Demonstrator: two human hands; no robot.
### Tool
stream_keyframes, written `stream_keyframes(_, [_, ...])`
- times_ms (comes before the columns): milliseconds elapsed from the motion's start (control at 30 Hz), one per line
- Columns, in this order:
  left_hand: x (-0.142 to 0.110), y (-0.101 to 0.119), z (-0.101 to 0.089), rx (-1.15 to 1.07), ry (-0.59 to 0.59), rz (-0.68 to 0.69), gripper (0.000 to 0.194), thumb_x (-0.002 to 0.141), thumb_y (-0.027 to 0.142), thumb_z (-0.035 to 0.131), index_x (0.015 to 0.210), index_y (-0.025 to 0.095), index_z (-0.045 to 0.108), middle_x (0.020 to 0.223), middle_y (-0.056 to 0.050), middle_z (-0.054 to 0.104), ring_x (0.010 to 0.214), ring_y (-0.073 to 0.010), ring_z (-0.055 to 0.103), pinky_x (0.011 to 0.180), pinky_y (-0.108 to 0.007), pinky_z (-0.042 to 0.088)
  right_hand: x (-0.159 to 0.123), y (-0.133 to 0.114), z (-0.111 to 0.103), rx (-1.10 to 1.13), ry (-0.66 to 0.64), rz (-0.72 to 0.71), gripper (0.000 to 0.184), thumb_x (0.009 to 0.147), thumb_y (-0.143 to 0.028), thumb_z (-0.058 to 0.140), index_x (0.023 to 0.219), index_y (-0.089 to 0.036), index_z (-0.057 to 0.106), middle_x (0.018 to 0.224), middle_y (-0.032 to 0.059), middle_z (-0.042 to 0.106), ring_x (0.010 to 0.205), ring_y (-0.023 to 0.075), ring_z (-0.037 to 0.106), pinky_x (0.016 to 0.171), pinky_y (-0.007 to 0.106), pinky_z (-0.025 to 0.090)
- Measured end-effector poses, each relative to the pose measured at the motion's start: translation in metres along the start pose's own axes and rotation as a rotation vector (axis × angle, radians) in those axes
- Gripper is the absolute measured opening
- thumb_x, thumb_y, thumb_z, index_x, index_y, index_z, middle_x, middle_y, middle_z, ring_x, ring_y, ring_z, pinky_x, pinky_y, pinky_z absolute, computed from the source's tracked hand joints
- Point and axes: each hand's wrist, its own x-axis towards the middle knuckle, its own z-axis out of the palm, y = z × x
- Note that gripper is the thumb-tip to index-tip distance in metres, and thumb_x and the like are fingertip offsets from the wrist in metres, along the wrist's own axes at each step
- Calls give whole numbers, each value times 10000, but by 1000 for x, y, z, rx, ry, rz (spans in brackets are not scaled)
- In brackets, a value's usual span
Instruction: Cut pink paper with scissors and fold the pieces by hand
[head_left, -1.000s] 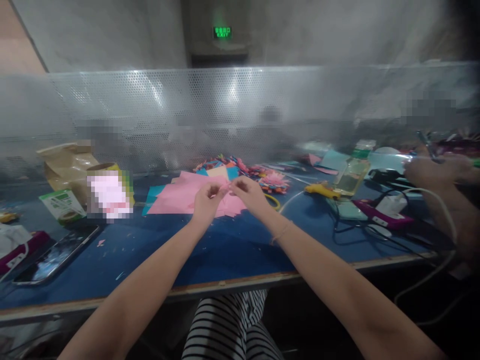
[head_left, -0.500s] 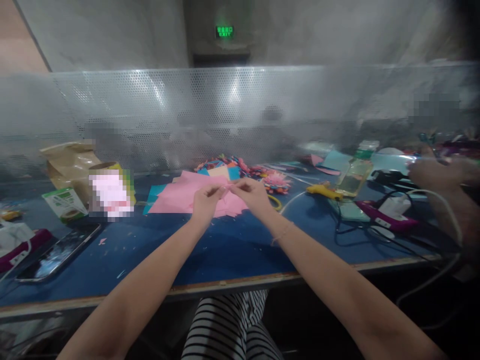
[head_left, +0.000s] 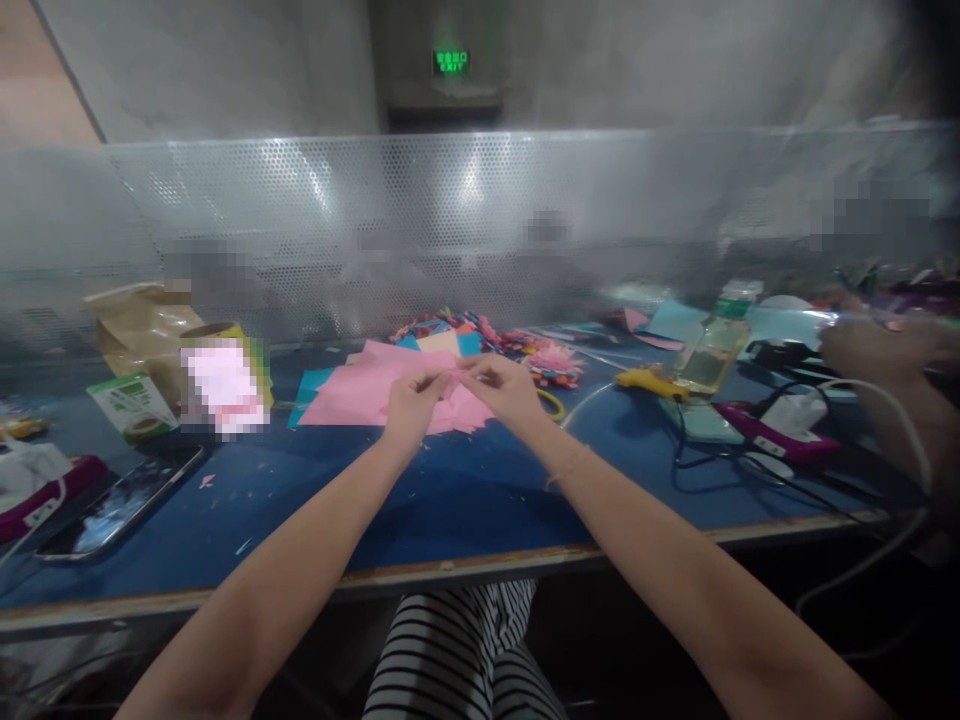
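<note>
My left hand (head_left: 412,400) and my right hand (head_left: 508,388) meet above a stack of pink paper sheets (head_left: 349,390). Both are closed in a pinch, fingertips nearly touching, on a small piece of pink paper (head_left: 453,378). Its shape is hard to make out against the pink sheets behind it. Blue sheets (head_left: 306,385) stick out from under the stack on the left. Behind my hands lies a heap of colourful paper pieces (head_left: 551,362). A yellow ring-shaped handle (head_left: 553,405) shows partly beside my right wrist.
On the left are a phone (head_left: 124,505), a green-and-white box (head_left: 133,408) and a paper bag (head_left: 142,325). To the right are a yellow glue gun (head_left: 649,382), a bottle (head_left: 712,350), a purple power strip (head_left: 780,435) and another person's blurred hand (head_left: 862,350).
My hands stay in nearly the same place, with only slight finger movement around the small piece of pink paper. The whole view has shifted very slightly.
</note>
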Motion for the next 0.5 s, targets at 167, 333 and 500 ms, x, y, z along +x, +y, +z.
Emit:
stream_keyframes(167, [-2, 4, 1, -27, -22, -2, 256, 654, 345, 548, 750, 123, 633, 584, -5, 531, 563, -84, 463, 578, -230, 412, 0, -2, 0, -73, 34, 4, 87, 649, -224, 572, 593, -158, 558, 725, 42, 627, 713, 137, 569, 645, 262, 449])
stream_keyframes(333, [-3, 8, 3, -51, -13, -27, 257, 630, 344, 573, 755, 128, 636, 599, -7, 540, 578, -86, 463, 585, -227, 401, 1, 0, 1, -4, 48, 49, 71, 634, -206, 581, 590, -154, 564, 701, 31, 624, 679, 129, 567, 638, 257, 447])
stream_keyframes(500, [-4, 9, 5, -99, -20, -29, 230, 618, 331, 588, 718, 129, 631, 582, 1, 521, 569, -81, 450, 573, -225, 387, 1, 5, 1, 125, 33, 103, 73, 614, -191, 596, 568, -147, 561, 713, 29, 617, 687, 126, 565, 659, 265, 440])
